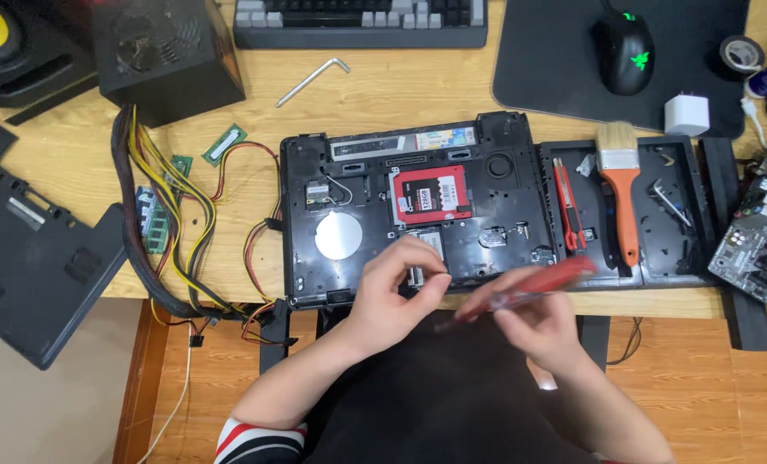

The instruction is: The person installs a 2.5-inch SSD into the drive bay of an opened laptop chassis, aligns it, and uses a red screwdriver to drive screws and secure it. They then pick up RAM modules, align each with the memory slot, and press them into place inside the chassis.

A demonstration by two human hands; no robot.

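An opened black laptop base (478,163) lies upside down on the wooden desk, with a red drive (431,195) and a round silver disc (339,236) showing inside. My left hand (396,288) rests over its near edge, fingers pinched together at a small slot there; whether it holds anything is hidden. My right hand (538,318) grips a red-handled screwdriver (529,288), blurred, its tip pointing left toward my left hand.
A black tray (697,249) to the right holds an orange-handled brush (621,185), a red tool (568,206) and small bits. A power supply (169,51) with cable bundle (164,215), memory sticks, a hex key (313,80), keyboard, mouse, and circuit board (761,249) surround it.
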